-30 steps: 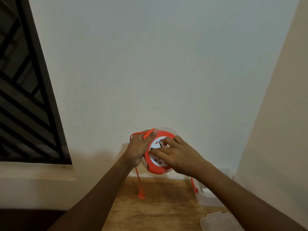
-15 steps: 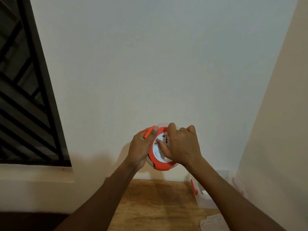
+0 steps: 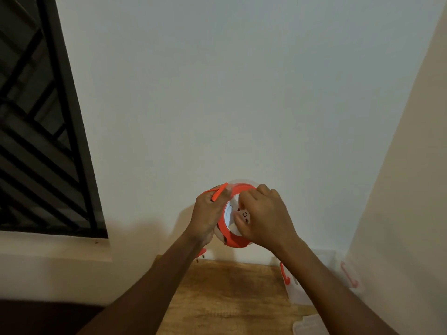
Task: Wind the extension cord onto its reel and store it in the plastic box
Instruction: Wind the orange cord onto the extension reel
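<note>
Reel (image 3: 231, 234) up over counter (image 3: 225, 293), gripped by left hand (image 3: 207, 215); right hand (image 3: 263, 215) fingers curled on face, cranking. Nearly wound, plug (image 3: 201, 253) dangling. Boxing in plastic box (image 3: 296, 290) left

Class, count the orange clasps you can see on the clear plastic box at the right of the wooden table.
2. One orange clasp is on the plastic box's near-left side beside the right forearm; the other clasp is on its far-right side by the wall. The arm may hide more.

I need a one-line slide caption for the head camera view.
Both hands, left hand and right hand, hold the round orange-and-white cord reel above a wooden table.
</note>
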